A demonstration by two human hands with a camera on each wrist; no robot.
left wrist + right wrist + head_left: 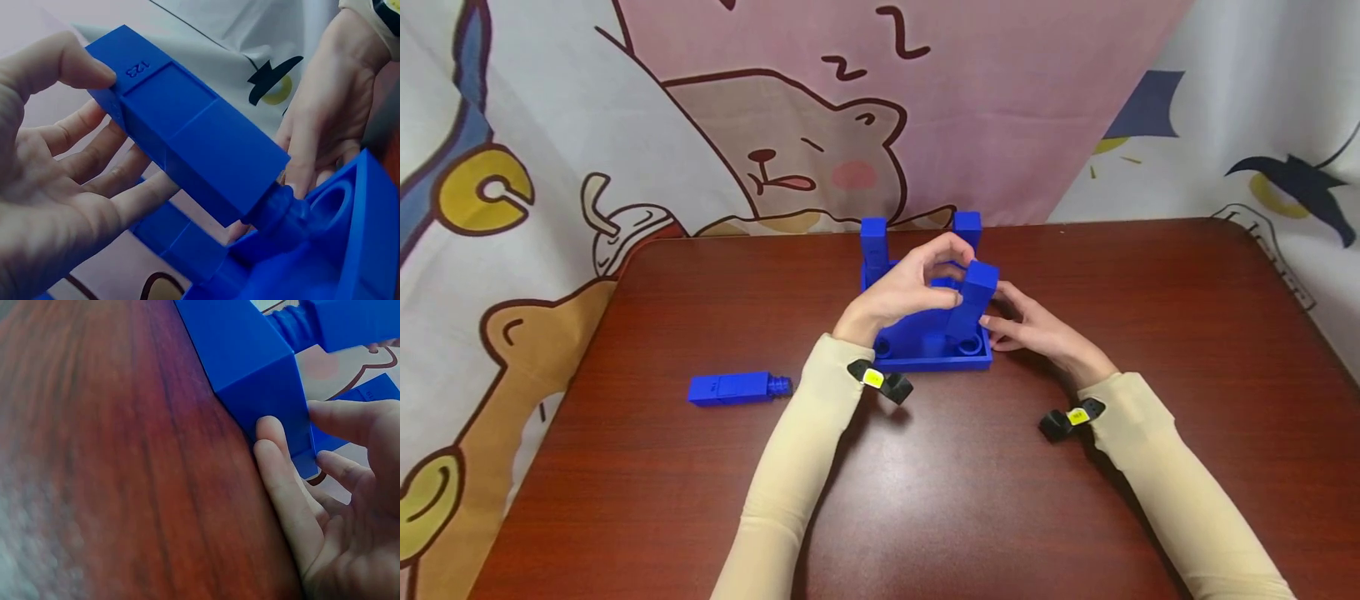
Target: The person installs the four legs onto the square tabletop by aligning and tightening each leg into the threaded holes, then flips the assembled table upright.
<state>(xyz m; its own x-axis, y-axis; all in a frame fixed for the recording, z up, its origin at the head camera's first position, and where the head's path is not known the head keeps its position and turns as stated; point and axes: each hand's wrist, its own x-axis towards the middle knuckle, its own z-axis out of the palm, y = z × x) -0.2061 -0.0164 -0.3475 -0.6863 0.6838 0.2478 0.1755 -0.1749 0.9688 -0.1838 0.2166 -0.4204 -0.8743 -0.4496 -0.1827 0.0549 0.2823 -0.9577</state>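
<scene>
My left hand [902,287] pinches a blue square-sided leg [187,125] near its top, thumb on one face and fingers against another. The leg leans, its threaded end [281,215] low beside a round socket [970,345] in the front right corner of a blue rectangular base [932,364] with a raised rim. Whether the thread sits in the socket I cannot tell. At the base's right side, my right hand [1037,329] grips the wall; its fingers [284,494] lie along the outer face and the thumb touches the edge.
Two blue legs, one back left [873,242] and one back right [967,227], stand upright on the base. Another blue leg [730,389] lies on the brown table [970,500] to the left, threaded end pointing right. A printed curtain [1000,108] hangs behind the table.
</scene>
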